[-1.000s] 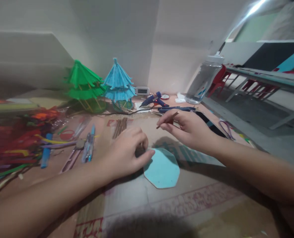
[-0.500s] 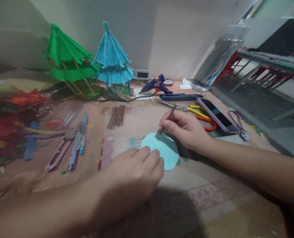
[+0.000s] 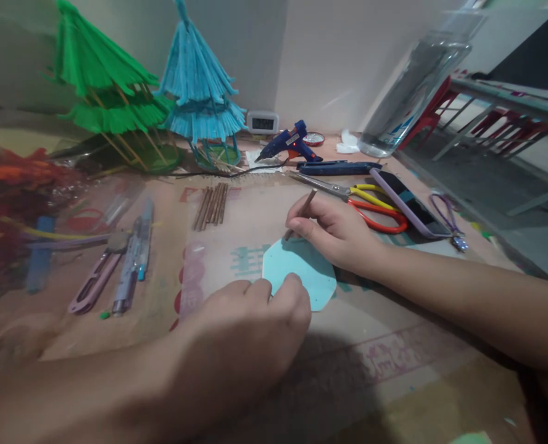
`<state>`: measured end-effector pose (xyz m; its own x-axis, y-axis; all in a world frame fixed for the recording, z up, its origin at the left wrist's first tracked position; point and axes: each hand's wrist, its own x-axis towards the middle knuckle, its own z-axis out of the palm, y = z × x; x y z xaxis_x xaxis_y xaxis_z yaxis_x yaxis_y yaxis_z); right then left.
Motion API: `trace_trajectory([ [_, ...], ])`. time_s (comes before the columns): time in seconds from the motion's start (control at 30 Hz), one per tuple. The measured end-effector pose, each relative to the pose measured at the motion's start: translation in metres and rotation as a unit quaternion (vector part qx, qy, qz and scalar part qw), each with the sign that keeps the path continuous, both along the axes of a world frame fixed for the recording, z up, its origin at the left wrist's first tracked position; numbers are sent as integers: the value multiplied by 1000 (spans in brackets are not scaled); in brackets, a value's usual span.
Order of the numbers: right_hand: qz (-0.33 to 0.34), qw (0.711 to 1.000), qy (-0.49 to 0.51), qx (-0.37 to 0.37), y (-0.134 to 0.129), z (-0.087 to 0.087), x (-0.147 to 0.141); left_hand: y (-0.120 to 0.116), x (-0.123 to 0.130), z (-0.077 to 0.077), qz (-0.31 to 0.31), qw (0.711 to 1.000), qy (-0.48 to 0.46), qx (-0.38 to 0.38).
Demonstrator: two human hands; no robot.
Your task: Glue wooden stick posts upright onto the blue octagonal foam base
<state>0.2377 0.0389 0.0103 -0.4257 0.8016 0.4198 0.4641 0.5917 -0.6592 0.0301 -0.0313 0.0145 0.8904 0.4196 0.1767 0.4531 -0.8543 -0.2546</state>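
A pale blue octagonal piece (image 3: 302, 262) of thin sheet, with small dark dots near its edge, lies on the table mat. My left hand (image 3: 269, 314) is closed over its near left edge; the fingertips and thumb are hidden beneath the knuckles. Between thumb and fingers, my right hand (image 3: 334, 231) pinches a thin brown stick (image 3: 307, 202). The stick slants, its lower end at the octagon's far left corner; whether it touches there I cannot tell. Several matching brown sticks (image 3: 211, 206) lie side by side beyond my left hand.
Scissors (image 3: 376, 206), a phone (image 3: 413, 206) and a blue glue gun (image 3: 287, 142) lie beyond my right hand. Green (image 3: 112, 80) and blue (image 3: 200, 80) tiered models stand at the back. A pink cutter (image 3: 95, 277) and pens (image 3: 135, 256) are left. A large bottle (image 3: 408, 92) stands back right.
The stick's lower end has shifted left along the octagon's far edge, moved by my right hand. My left knuckles reach slightly further over the octagon. The whole view has tilted a little.
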Motion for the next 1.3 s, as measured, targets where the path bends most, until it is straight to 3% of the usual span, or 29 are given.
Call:
trace_trajectory([
  [0.43, -6, 1000, -17, -4, 1, 1, 0, 0, -2, -2, -32, 999, 20, 3],
  [1.3, -2, 999, -40, -20, 3, 0, -1, -1, -2, -1, -34, 999, 1, 5],
])
